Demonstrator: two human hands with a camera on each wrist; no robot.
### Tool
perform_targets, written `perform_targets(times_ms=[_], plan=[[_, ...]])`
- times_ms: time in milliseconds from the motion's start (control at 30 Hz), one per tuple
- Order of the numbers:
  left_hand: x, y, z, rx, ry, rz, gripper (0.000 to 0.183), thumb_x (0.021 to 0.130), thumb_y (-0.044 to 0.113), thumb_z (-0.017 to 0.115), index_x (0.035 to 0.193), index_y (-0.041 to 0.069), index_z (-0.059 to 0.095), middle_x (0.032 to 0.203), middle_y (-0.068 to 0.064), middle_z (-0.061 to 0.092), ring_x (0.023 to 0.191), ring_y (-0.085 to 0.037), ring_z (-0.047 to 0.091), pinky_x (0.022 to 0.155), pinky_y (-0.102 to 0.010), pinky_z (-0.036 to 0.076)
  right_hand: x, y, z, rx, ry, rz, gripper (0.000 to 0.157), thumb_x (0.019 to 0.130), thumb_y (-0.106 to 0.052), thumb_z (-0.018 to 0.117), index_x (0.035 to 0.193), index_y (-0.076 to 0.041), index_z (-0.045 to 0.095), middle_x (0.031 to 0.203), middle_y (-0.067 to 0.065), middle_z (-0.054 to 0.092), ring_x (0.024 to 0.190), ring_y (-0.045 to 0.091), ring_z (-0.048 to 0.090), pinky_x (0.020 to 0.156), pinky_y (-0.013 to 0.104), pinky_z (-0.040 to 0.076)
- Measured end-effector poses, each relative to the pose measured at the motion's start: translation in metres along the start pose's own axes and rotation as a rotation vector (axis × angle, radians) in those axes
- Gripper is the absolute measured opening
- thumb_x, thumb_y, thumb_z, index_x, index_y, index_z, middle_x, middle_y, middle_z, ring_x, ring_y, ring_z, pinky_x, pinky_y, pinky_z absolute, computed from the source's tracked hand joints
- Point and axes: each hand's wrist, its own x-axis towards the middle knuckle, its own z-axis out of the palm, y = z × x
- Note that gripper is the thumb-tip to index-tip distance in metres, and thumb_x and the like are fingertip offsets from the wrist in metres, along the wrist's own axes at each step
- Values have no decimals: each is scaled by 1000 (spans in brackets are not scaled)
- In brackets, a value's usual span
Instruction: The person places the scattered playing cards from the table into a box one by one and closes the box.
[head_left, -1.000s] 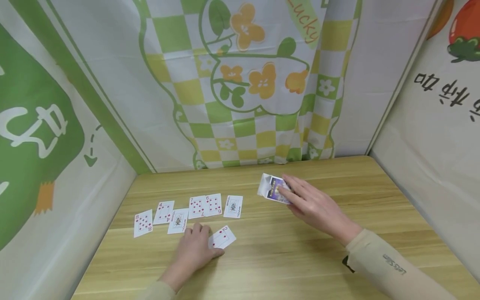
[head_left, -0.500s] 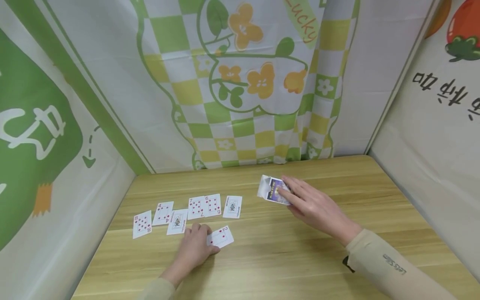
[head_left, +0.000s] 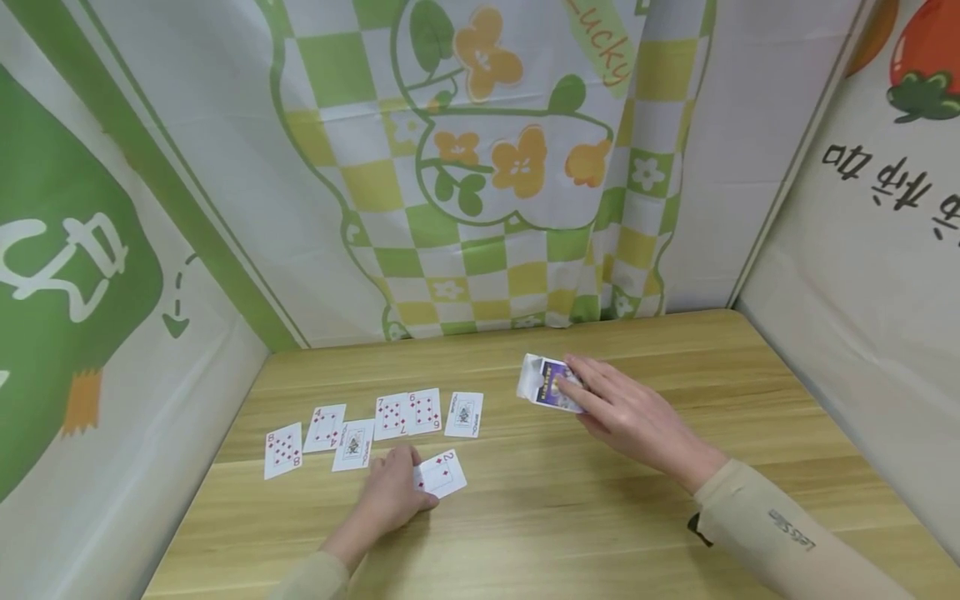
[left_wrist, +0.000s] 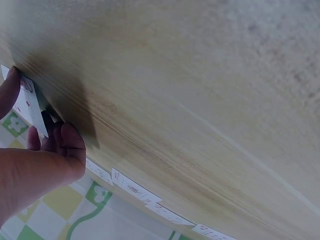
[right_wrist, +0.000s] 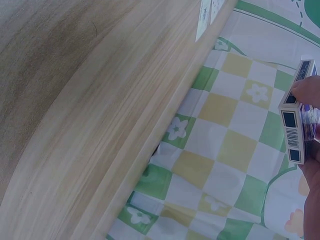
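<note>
The left hand pinches a two of diamonds card at its near left end, just in front of the laid-out cards. In the left wrist view the same card stands tilted between the thumb and the curled fingers. The right hand grips a purple-and-white playing card box above the back of the table, its white end flap open toward the left. The box's barcoded end shows in the right wrist view. Whether cards are inside the box cannot be seen.
Face-up on the wooden table lie an eight of diamonds, a four, a joker, a seven, a six and another joker. A checked curtain hangs behind the table.
The left hand's thumb and fingers have shifted slightly on the two of diamonds. The right hand and the box stay nearly still; the whole head view has drifted a little.
</note>
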Motion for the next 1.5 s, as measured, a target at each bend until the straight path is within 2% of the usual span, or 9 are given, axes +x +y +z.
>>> perform_targets(times_ms=[233,433,867,933,1000,1167,1267,1367,1500], plan=[[-2,-2,0,-96,6,13,63,64,14,96,107,3,51,90,-9,61,79,-23,56,69,-39,50,-1,-1,-1,4,-53,23,73,80,-6,85,147,-7,54,151,21,51,128,35,59,97,47,59],[-2,-6,0,-162,19,34,62,66,7,92,112,3,51,104,-14,63,89,-25,60,82,-47,56,-2,-1,0,7,-49,15,72,80,-7,85,146,-6,56,151,21,51,127,35,59,95,46,60],[-1,-6,-3,-212,20,91,61,67,5,92,114,10,54,120,-15,65,106,-30,63,96,-53,54,-2,0,3,-9,-47,-3,72,77,-6,87,143,-5,58,149,22,52,126,36,60,95,47,60],[0,-5,-5,-248,3,101,59,68,5,91,114,12,53,119,-14,66,101,-27,64,91,-48,56,-2,0,2,-9,-48,-7,73,77,-6,87,143,-5,58,149,23,52,126,36,60,95,47,59],[1,-4,-8,-313,-25,95,57,72,4,89,115,13,52,112,-14,67,87,-24,65,76,-43,58,-2,0,2,-10,-54,-6,71,78,-6,86,143,-5,58,149,23,52,127,36,60,97,47,59],[2,4,-18,-513,-33,37,54,80,1,83,122,15,53,122,-19,64,62,-19,61,46,-28,50,-2,-1,0,-7,-83,3,68,82,-7,84,145,-6,57,152,21,49,130,36,58,100,47,57],[2,8,-26,-598,-6,1,53,84,1,80,127,17,54,133,-18,59,59,-19,60,42,-24,46,-2,-1,0,-7,-88,1,68,82,-8,84,145,-6,57,152,21,49,130,36,58,100,47,57],[4,12,-33,-695,7,-26,52,87,1,78,130,21,56,127,-15,59,52,-17,56,38,-22,38,-2,0,1,-6,-81,-9,70,81,-8,85,145,-6,57,152,21,49,129,36,59,99,47,58],[6,17,-41,-787,28,-5,49,89,3,76,131,22,59,115,-15,54,51,-16,53,39,-21,36,-1,0,2,-5,-73,-18,71,80,-8,85,144,-5,57,151,22,50,128,36,59,98,47,58]])
